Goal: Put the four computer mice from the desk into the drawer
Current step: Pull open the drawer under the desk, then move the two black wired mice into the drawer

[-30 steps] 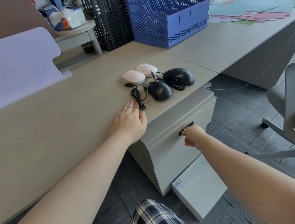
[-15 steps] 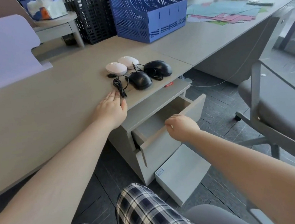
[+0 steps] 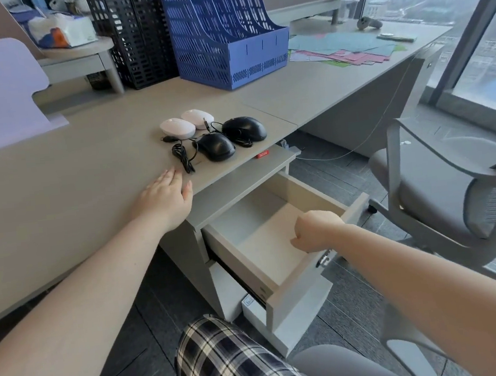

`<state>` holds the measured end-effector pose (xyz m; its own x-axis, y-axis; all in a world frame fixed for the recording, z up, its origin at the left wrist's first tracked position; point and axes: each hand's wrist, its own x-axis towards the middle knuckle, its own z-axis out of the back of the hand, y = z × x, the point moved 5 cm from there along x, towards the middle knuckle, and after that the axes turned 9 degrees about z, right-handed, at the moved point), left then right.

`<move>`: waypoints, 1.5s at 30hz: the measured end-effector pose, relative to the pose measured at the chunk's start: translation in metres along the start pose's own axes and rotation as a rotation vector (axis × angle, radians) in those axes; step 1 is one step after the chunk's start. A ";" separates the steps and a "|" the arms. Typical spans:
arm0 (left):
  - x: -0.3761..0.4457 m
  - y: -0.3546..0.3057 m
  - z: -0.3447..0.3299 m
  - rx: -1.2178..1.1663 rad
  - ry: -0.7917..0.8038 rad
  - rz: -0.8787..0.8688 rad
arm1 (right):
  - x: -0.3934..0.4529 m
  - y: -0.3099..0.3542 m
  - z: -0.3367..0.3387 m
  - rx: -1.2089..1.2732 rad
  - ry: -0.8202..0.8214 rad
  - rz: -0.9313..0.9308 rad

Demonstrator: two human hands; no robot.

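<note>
Two white mice, the left one (image 3: 177, 128) and the right one (image 3: 197, 118), lie side by side on the grey desk (image 3: 85, 181). Just in front of them are two black corded mice, the nearer (image 3: 216, 146) and the farther (image 3: 244, 128), with a bundled black cable (image 3: 182, 156). My left hand (image 3: 166, 200) rests flat on the desk edge, fingers apart, just short of the cable. The top drawer (image 3: 265, 241) of the grey pedestal stands pulled out with nothing visible in it. My right hand (image 3: 316, 231) is curled on the drawer's front edge.
A blue file rack (image 3: 222, 30) and a black mesh rack (image 3: 133, 37) stand at the back of the desk. Coloured papers (image 3: 345, 48) lie at the right. A grey office chair (image 3: 445, 196) stands right of the drawer. My checked trouser leg (image 3: 230, 366) is below.
My right hand has pulled the drawer from shut to well out. My left hand has stayed flat on the desk edge. The mice have not moved.
</note>
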<state>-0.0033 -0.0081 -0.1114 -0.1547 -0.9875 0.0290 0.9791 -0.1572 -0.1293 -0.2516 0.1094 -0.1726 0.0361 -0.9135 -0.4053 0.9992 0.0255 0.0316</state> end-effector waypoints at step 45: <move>0.062 -0.041 0.044 -0.302 -0.081 0.206 | 0.086 0.005 0.164 0.488 -0.838 -0.041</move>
<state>-0.0475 -0.0623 -0.0609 0.0645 -0.9967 0.0484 0.9034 0.0378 -0.4270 -0.2469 -0.0358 -0.0571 -0.2123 -0.9076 0.3623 0.8747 -0.0112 0.4845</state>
